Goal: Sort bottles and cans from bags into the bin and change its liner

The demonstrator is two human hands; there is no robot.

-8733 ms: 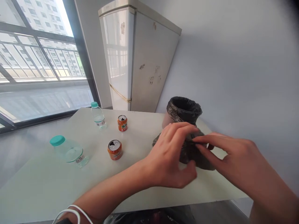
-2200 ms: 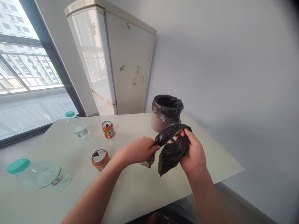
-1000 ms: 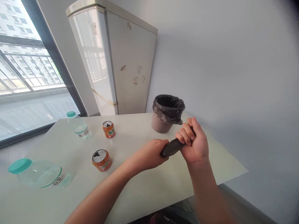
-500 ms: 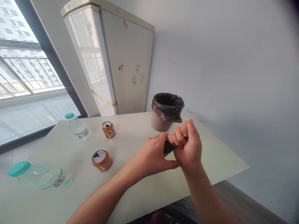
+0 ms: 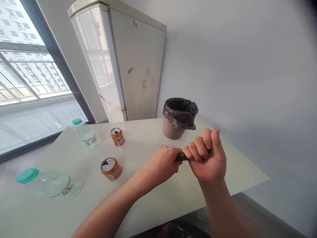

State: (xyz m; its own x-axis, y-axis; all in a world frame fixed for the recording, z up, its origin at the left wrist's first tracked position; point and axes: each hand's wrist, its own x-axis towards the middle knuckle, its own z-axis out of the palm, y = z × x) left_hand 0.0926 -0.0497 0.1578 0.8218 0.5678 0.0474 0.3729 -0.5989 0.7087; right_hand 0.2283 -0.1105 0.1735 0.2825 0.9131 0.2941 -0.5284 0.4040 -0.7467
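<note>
Twisted black bag [image 5: 181, 157] between your left hand [image 5: 164, 162] and right hand [image 5: 208, 157], both clamped on it, long axis left-to-right.

Seemingly a home: white refrigerator [image 5: 138, 59], railing [image 5: 31, 61] and high-rise [image 5: 15, 28] beyond the window [image 5: 24, 47].

Dark plastic bag [image 5: 182, 157], almost black, squeezed together into narrow strip. Both ends gripped: left one in left hand [image 5: 164, 162], right one in fist of right hand [image 5: 207, 157]. Only short piece is seen between hands, nearly level, rising slightly toward right. Small dark bit is also seen beside curled fingers of right hand. Remaining part is hidden by hands. Bag is held over right part of table [image 5: 158, 203].
</note>
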